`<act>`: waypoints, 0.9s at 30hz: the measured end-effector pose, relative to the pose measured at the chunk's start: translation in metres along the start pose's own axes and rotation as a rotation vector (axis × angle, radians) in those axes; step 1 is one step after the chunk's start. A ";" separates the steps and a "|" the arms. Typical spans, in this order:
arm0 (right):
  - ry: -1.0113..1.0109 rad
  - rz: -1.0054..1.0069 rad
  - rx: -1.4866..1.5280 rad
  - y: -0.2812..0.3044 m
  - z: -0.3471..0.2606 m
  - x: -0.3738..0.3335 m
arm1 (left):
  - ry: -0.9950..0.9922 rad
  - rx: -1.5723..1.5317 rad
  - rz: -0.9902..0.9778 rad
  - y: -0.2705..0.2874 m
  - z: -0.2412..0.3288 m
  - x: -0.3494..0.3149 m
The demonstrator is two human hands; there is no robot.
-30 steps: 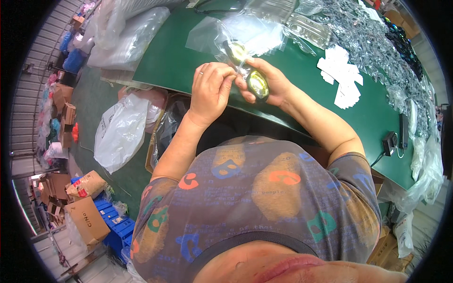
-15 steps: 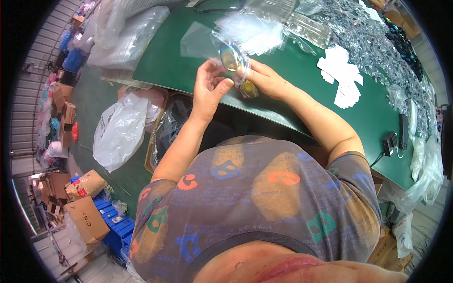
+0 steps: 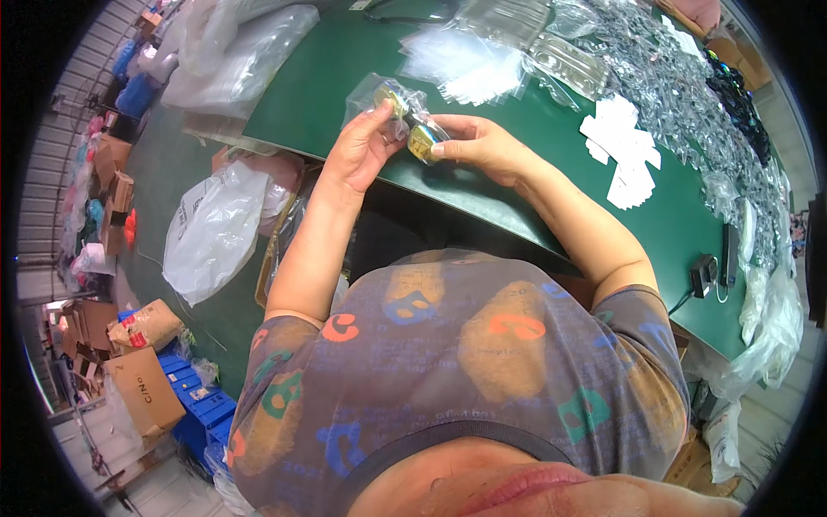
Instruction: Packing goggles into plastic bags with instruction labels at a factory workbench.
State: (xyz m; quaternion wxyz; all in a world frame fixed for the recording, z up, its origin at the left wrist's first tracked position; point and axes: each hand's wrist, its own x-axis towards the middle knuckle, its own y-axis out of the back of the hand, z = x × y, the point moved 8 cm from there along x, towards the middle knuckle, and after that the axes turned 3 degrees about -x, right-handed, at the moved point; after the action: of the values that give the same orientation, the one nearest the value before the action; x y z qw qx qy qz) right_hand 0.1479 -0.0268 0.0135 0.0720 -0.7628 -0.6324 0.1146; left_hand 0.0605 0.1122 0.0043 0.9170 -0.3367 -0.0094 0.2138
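Observation:
Above the near edge of the green table, both my hands hold a pair of goggles with yellow mirrored lenses [image 3: 422, 142]. My left hand [image 3: 362, 151] pinches the far left lens together with a clear plastic bag [image 3: 360, 93], which lies around that end. My right hand [image 3: 487, 148] grips the near right lens between thumb and fingers, and this lens looks at least partly outside the bag. Beyond my hands lies a spread stack of clear plastic bags [image 3: 469, 65]. White paper cards [image 3: 624, 151] are fanned out to the right of my right forearm.
Clear plastic cases [image 3: 568, 67] and a large heap of clear plastic pieces [image 3: 663, 95] cover the table's [image 3: 551, 138] far right. A black adapter [image 3: 705, 274] sits near the right edge. Left are large plastic sheets [image 3: 241, 69], a white bag [image 3: 215, 228], a carton [image 3: 145, 392] and blue crates [image 3: 202, 405].
The bag has moved from standing out beyond the lenses to bunching around the left lens. Both hands have shifted slightly left, and the goggles now lie more sideways between them.

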 end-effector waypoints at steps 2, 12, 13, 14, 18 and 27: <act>0.015 0.004 -0.032 -0.007 0.000 0.000 | 0.077 -0.040 -0.049 0.000 -0.003 0.000; 0.006 0.042 0.093 0.006 0.010 0.004 | 0.142 0.203 -0.027 0.000 -0.009 0.011; 0.021 0.088 0.076 0.010 0.010 0.004 | 0.131 0.216 -0.028 -0.001 -0.008 0.013; 0.022 0.089 0.074 0.010 0.009 0.005 | 0.130 0.216 -0.029 -0.002 -0.009 0.012; 0.105 0.084 0.232 0.011 0.003 0.006 | -0.256 0.376 0.100 -0.009 0.001 -0.003; 0.051 0.168 0.243 0.009 0.007 0.002 | -0.470 0.486 0.167 -0.002 -0.009 -0.011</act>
State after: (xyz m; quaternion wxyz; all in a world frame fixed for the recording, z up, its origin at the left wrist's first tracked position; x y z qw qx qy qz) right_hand 0.1551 -0.0268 0.0044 0.1702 -0.8014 -0.5456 0.1765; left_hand 0.0525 0.1015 0.0000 0.9224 -0.0494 -0.1417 0.3558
